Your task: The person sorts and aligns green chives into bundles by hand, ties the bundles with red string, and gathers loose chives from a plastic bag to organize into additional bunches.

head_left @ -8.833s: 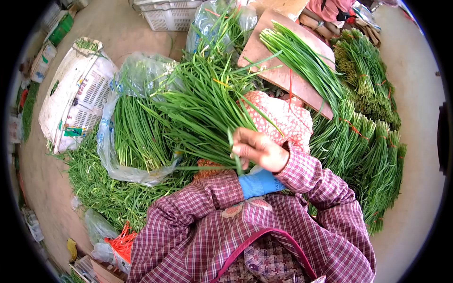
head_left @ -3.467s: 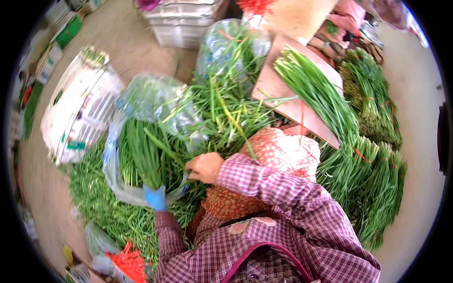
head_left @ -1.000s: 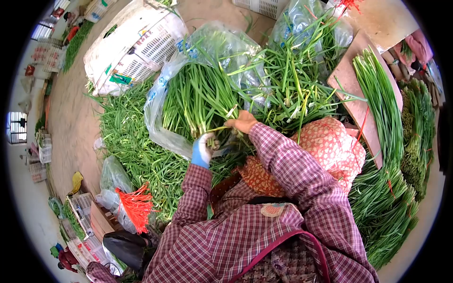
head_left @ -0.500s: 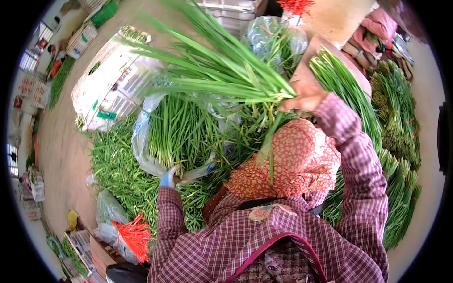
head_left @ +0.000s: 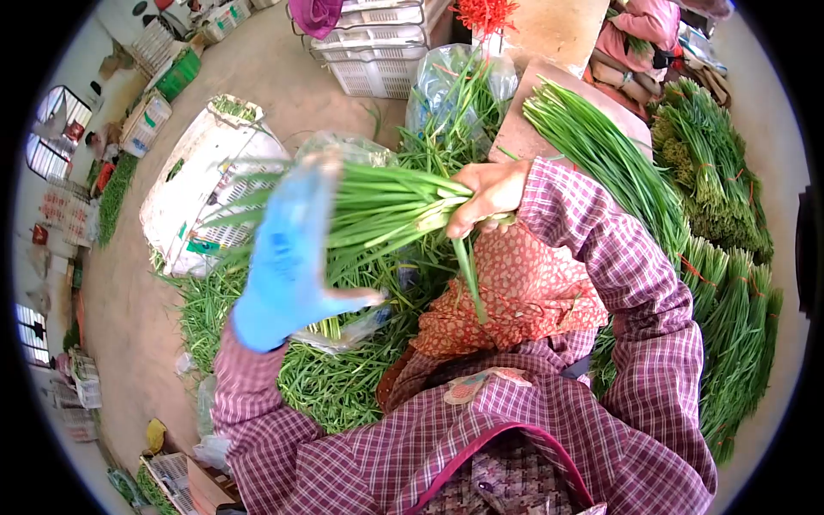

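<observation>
My right hand (head_left: pixel 487 196) is wrapped round the pale root ends of a bunch of green stalks (head_left: pixel 386 210), whose leaves stretch to the left. In a blue glove with bare fingertips, my left hand (head_left: pixel 292 257) is raised beside the leaves, blurred, thumb and fingers spread wide, with nothing seen in its grasp. Below the bunch, a red flowered cloth (head_left: pixel 524 283) covers my lap. Loose greens (head_left: pixel 343 382) lie under and behind my left hand. The open plastic bag (head_left: pixel 343 339) of stalks is mostly hidden.
A pink board (head_left: pixel 614 120) at the upper right bears another bunch (head_left: pixel 601 150). Tied bundles (head_left: pixel 730 335) are stacked to the right. A white covered basket (head_left: pixel 202 189) stands at the left, white crates (head_left: pixel 378 73) at the back. A person in pink (head_left: pixel 639 39) sits at the upper right.
My left hand has come up from the bag to the leaves, and its fingers have spread. My right hand, still round the bunch, has moved slightly left and down. The view has shifted.
</observation>
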The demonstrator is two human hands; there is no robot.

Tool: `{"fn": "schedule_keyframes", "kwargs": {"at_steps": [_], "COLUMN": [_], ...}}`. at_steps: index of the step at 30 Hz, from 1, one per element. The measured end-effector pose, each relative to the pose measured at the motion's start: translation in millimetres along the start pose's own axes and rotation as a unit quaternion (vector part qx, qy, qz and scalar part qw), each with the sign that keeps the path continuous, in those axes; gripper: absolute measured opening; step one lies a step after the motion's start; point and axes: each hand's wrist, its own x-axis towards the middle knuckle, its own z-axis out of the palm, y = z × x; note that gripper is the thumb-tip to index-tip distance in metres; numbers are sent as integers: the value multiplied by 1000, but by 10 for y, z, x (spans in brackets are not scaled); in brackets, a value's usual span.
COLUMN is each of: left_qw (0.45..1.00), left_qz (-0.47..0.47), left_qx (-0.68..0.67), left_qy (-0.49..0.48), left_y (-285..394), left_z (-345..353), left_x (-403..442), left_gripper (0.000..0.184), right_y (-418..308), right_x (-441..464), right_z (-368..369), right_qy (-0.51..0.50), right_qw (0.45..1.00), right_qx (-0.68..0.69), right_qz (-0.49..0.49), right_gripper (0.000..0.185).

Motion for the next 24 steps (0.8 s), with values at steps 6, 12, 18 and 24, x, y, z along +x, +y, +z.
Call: {"fn": "schedule_keyframes", "kwargs": {"at_steps": [6,12,18,24], "left_qw": [999,987,985,979], "left_qz": [-19,-63,-156,-185], "left_qx": [14,-145,36,60], "left_qy": [-35,23,-56,-59], "left_y": [-191,-234,-360,-333], "left_z": [457,736,650,610], "left_x": [39,-87,-260,-237], "left_gripper": [119,72,65,65], "right_y": [-100,60,148,-1], "right_x": [-84,97,141,351], "right_z": [124,102,117,401], "right_qy": [-19,-52,369,446], "right_qw": [999,997,782,652], "right_qx": [-1,20,-380,-457], "right_qz": [-34,-62,-329,-409], "right_gripper": [31,38,79,36]}}
